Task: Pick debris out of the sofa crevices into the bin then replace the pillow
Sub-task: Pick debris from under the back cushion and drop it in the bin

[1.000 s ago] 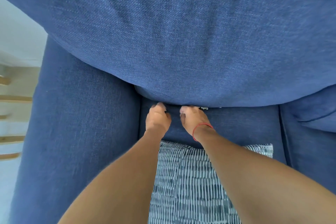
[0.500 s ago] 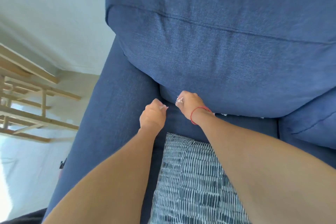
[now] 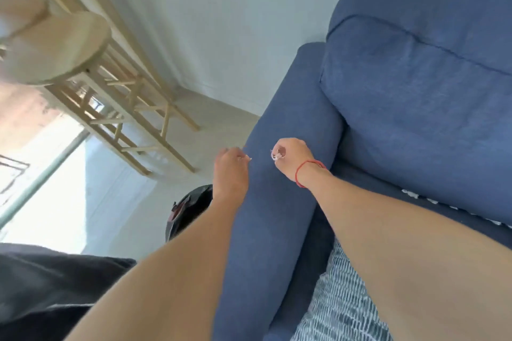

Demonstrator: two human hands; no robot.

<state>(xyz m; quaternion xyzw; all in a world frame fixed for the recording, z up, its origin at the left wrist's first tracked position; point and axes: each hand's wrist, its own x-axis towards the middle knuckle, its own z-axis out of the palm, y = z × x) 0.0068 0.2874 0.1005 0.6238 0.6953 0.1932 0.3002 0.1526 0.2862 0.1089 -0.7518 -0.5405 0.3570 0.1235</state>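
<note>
My right hand (image 3: 291,159), with a red string on the wrist, is closed around pale crumbs of debris (image 3: 276,156) above the blue sofa armrest (image 3: 277,224). My left hand (image 3: 230,169) hovers at the armrest's outer edge, fingers pinched on a tiny pale scrap (image 3: 248,158). A black-lined bin (image 3: 188,209) stands on the floor beside the armrest, just under my left forearm and partly hidden by it. The striped pillow (image 3: 338,307) lies on the seat at the bottom right, under my right arm. More white bits (image 3: 415,198) show along the crevice below the back cushion (image 3: 429,108).
A pale wooden round stool (image 3: 58,47) and wooden rack (image 3: 133,108) stand on the light floor at the upper left, near a bright window. The white wall runs behind the sofa. Dark clothing (image 3: 44,288) fills the bottom left corner.
Both hands left the crevice under the back cushion and moved left over the armrest, carrying debris. My view swung left, bringing the bin, floor and stool into sight.
</note>
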